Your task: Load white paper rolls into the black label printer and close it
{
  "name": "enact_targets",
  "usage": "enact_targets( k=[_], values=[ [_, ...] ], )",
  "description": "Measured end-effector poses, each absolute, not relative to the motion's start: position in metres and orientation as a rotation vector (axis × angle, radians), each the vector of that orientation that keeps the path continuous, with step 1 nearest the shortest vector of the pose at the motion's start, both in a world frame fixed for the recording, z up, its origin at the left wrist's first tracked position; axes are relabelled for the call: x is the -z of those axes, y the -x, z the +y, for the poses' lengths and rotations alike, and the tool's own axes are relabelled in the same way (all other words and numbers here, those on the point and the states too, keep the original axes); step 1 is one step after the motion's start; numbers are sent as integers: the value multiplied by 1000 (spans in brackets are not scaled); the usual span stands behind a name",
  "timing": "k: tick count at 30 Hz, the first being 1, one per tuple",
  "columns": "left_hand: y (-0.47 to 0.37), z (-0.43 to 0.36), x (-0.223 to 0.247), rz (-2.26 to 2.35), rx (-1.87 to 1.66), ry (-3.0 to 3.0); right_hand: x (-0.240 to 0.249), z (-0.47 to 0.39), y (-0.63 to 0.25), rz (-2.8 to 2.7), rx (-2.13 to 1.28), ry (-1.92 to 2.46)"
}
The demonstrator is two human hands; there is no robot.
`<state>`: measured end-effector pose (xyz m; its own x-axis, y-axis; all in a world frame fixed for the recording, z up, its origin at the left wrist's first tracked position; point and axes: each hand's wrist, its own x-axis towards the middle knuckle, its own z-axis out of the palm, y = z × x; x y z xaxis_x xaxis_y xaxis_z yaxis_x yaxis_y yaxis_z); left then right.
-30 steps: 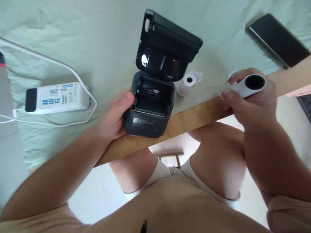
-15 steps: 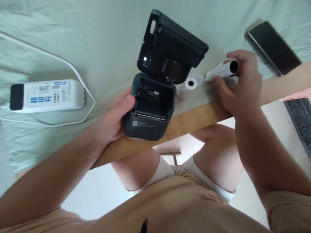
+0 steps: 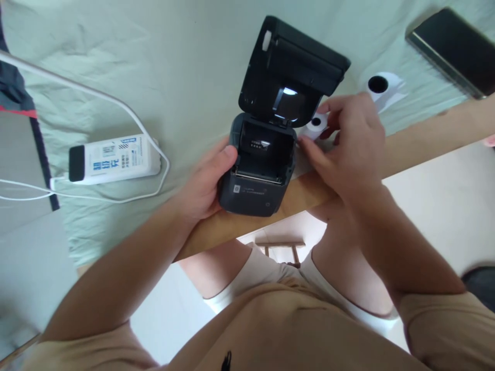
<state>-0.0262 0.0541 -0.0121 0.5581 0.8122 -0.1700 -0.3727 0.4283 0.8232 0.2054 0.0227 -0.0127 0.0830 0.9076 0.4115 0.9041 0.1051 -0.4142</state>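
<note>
My left hand [image 3: 207, 180] grips the left side of a dark label printer [image 3: 253, 193], thumb on its edge. The printer's lid [image 3: 294, 67] stands raised, and its inner compartment holds no roll. Just right of the printer, my right hand [image 3: 348, 139] has its thumb and fingers around a small white paper roll [image 3: 316, 122] with a dark core. Farther right, behind that hand, a larger white roll [image 3: 378, 87] with a wide dark core stands on the cloth, its loose end sticking out.
A white power bank [image 3: 116, 158] with a white cable [image 3: 88, 98] lies at the left. At the upper right is a black phone-like device [image 3: 452, 51]. The table's wooden edge [image 3: 433, 131] runs along the front of the green cloth [image 3: 185, 62].
My right hand has let go of the larger roll, which now stands farther right, and has moved left to the small roll. The view has shifted; my left hand still holds the open printer.
</note>
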Motion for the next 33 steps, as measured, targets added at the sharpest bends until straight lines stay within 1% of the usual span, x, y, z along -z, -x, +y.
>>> enact_targets(
  k=[3,10,15,20,24,29,33],
  values=[
    [24,54,9,723,-780,-851,15,26,-206,-1755,-148,1767],
    [22,53,10,746,-788,-861,13,22,-207,-1798,-57,1713],
    [22,52,9,758,-785,-860,13,24,-211,-1836,-182,1539],
    [22,52,7,760,-775,-879,16,24,-217,-1887,-40,1453],
    [22,53,7,805,-759,-872,17,22,-220,-1833,-179,1482],
    [23,52,8,811,-761,-880,19,22,-222,-1931,-21,1442],
    [23,52,7,806,-769,-866,19,18,-222,-1976,-93,1382]
  ],
)
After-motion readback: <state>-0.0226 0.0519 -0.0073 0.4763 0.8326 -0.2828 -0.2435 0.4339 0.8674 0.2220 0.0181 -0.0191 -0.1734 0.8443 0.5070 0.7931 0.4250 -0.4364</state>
